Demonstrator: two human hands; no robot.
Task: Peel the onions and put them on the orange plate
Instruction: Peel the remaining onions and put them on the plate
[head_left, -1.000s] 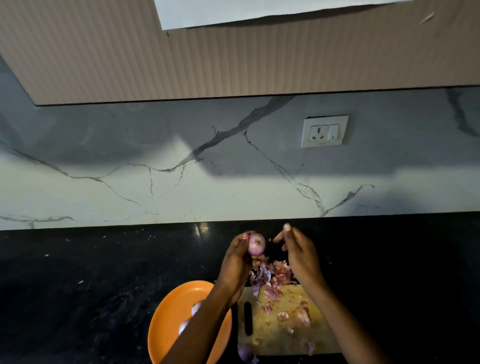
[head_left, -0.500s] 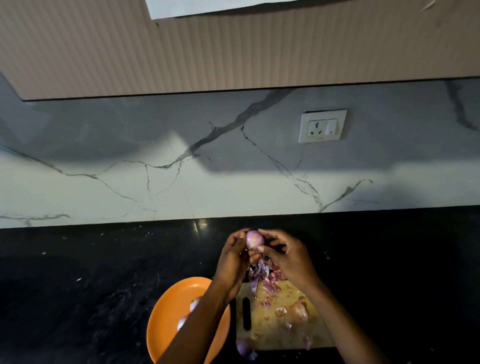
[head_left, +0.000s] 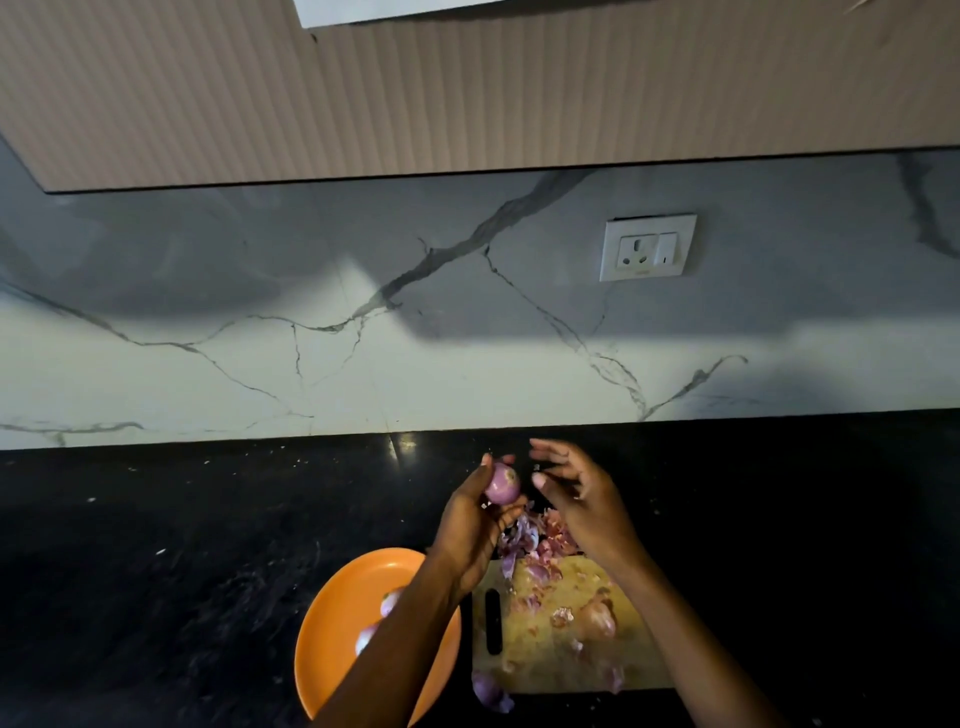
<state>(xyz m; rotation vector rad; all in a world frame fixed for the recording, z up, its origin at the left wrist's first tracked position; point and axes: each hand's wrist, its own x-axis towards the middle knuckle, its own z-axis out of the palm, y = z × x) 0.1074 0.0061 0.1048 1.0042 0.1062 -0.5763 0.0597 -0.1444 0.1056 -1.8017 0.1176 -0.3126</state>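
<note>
- Head view: your left hand (head_left: 470, 525) held a small purple onion (head_left: 502, 484) up over the far edge of the wooden cutting board (head_left: 558, 644), fingers curled round its near and left sides, thumb behind it.
- Your right hand (head_left: 582, 499) hovered just right of the onion, apart from it, fingers loosely spread and holding nothing that could be made out.
- The onion looked almost round; its paler trimmed end faced up and slightly right, so its long axis ran roughly upright, tilted towards your right hand.
- It looked mostly bare. To finish well, you needed to turn it in your fingertips, check for leftover skin at both ends, and pinch off strips from the trimmed end downwards.
- Loose peels (head_left: 535, 540) lay heaped on the board's far end, under your hands.
- An unpeeled onion (head_left: 597, 618) sat on the board's right part, another (head_left: 488, 688) at its near-left corner.
- The orange plate (head_left: 337, 623) lay left of the board; your left forearm partly hid the pale onions on it.
</note>
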